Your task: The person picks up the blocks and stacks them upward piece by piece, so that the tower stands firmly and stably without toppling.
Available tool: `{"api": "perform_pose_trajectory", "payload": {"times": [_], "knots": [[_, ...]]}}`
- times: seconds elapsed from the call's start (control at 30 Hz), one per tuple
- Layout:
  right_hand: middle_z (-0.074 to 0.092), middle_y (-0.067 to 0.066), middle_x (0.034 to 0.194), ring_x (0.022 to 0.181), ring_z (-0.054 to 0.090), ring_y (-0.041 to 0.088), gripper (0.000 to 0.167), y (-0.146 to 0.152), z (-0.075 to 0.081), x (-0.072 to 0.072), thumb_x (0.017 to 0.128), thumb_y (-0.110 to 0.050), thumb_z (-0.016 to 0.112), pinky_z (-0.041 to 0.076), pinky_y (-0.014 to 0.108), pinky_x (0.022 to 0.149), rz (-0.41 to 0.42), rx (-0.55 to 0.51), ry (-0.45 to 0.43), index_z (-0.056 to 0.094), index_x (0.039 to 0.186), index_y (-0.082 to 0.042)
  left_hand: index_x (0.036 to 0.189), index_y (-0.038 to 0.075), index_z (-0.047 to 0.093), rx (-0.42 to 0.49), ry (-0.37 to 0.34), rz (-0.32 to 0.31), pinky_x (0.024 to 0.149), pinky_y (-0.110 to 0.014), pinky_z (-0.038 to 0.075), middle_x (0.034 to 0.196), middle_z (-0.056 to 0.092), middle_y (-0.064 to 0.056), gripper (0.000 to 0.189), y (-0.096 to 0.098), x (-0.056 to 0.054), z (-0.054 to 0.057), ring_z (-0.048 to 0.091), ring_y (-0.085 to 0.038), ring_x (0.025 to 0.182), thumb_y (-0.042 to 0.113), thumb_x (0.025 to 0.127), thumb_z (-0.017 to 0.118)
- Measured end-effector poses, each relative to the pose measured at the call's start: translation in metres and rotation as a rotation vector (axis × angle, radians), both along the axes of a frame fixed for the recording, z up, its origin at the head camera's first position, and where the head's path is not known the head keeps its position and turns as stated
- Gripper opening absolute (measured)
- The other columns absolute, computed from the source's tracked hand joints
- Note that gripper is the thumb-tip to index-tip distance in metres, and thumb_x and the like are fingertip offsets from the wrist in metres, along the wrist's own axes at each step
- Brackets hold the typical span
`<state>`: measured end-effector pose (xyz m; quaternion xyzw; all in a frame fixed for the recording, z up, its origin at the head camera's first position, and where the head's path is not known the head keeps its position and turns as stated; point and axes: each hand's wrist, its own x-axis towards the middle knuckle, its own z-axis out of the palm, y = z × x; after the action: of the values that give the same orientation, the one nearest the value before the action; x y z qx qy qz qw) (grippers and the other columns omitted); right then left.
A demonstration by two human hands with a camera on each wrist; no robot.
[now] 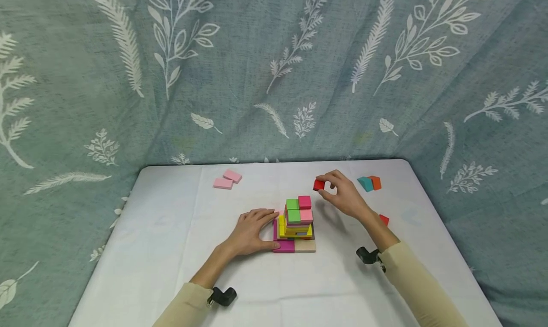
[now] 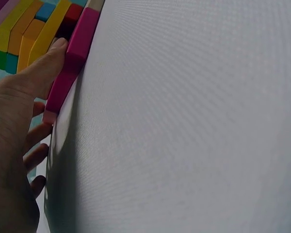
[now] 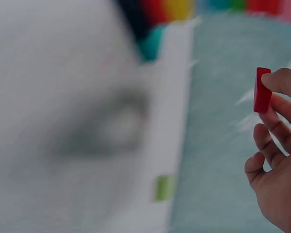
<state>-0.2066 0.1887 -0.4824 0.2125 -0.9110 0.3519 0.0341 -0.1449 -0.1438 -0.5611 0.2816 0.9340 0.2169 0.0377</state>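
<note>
A stepped stack of coloured wooden blocks (image 1: 295, 226) stands mid-table, with green and pink blocks on top, yellow layers beneath, and a magenta and beige base. My left hand (image 1: 252, 232) rests at the stack's left side, fingers extended toward its back corner. Its thumb touches the magenta base block (image 2: 80, 41), as the left wrist view shows. Between thumb and fingertips, my right hand (image 1: 342, 193) pinches a small red block (image 1: 318, 185), held up behind and to the right of the stack. The same red block (image 3: 262, 91) appears in the right wrist view, its lower part uncovered.
Two pink blocks (image 1: 223, 183) lie at the back left of the white table (image 1: 141, 251). Toward the back right are a teal block (image 1: 366, 183) and an orange one (image 1: 376, 183). Another red block (image 1: 384, 219) lies partly behind the right forearm. A patterned curtain (image 1: 239, 79) hangs behind.
</note>
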Motion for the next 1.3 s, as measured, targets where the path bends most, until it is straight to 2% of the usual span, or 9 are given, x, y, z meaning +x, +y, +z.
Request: {"api": "perform_pose_trajectory", "payload": {"times": [0.17, 0.23, 0.33, 0.5, 0.77, 1.3], "knots": [[0.060, -0.005, 0.121, 0.099, 0.053, 0.020, 0.038, -0.013, 0.043, 0.032, 0.092, -0.025, 0.075, 0.049, 0.037, 0.077, 0.112, -0.081, 0.071, 0.067, 0.129, -0.021, 0.155, 0.028, 0.041, -0.006, -0.012, 0.000, 0.109, -0.056, 0.029, 0.156, 0.043, 0.001, 0.095, -0.001, -0.001, 0.001, 0.036, -0.025, 0.143, 0.076, 0.077, 0.067], [0.060, -0.006, 0.120, 0.103, 0.054, 0.019, 0.037, -0.016, 0.053, 0.043, 0.091, -0.024, 0.076, 0.050, 0.038, 0.082, 0.172, -0.094, 0.088, 0.068, 0.127, -0.022, 0.155, 0.027, 0.040, -0.012, -0.013, -0.002, 0.109, -0.056, 0.029, 0.156, 0.042, 0.001, 0.095, 0.000, -0.001, 0.001, 0.035, -0.025, 0.143, 0.076, 0.078, 0.067], [0.060, -0.007, 0.120, 0.110, 0.054, 0.017, 0.036, -0.019, 0.060, 0.055, 0.090, -0.022, 0.078, 0.050, 0.039, 0.089, 0.245, -0.074, 0.097, 0.068, 0.125, -0.022, 0.156, 0.027, 0.040, -0.019, -0.012, -0.004, 0.109, -0.055, 0.029, 0.157, 0.042, 0.001, 0.096, 0.000, -0.001, 0.001, 0.035, -0.025, 0.143, 0.076, 0.078, 0.066], [0.057, -0.008, 0.117, 0.114, 0.051, 0.013, 0.036, -0.022, 0.059, 0.066, 0.087, -0.019, 0.080, 0.051, 0.040, 0.092, 0.285, 0.010, 0.095, 0.069, 0.121, -0.020, 0.156, 0.026, 0.040, -0.012, -0.015, -0.008, 0.109, -0.056, 0.029, 0.157, 0.042, 0.001, 0.095, 0.000, 0.000, 0.002, 0.036, -0.025, 0.143, 0.075, 0.078, 0.067], [0.055, -0.007, 0.117, 0.114, 0.049, 0.012, 0.037, -0.026, 0.051, 0.069, 0.086, -0.021, 0.082, 0.050, 0.038, 0.094, 0.272, 0.110, 0.108, 0.071, 0.121, -0.020, 0.156, 0.026, 0.040, -0.015, -0.008, -0.011, 0.109, -0.056, 0.029, 0.157, 0.042, 0.001, 0.095, -0.001, -0.001, 0.002, 0.036, -0.026, 0.143, 0.075, 0.079, 0.067], [0.056, -0.008, 0.117, 0.114, 0.049, 0.012, 0.038, -0.026, 0.048, 0.071, 0.085, -0.025, 0.083, 0.050, 0.038, 0.094, 0.244, 0.150, 0.127, 0.072, 0.121, -0.022, 0.156, 0.027, 0.040, -0.022, -0.009, -0.006, 0.109, -0.056, 0.029, 0.157, 0.042, 0.001, 0.095, -0.001, -0.001, 0.000, 0.035, -0.026, 0.143, 0.075, 0.078, 0.067]]}}
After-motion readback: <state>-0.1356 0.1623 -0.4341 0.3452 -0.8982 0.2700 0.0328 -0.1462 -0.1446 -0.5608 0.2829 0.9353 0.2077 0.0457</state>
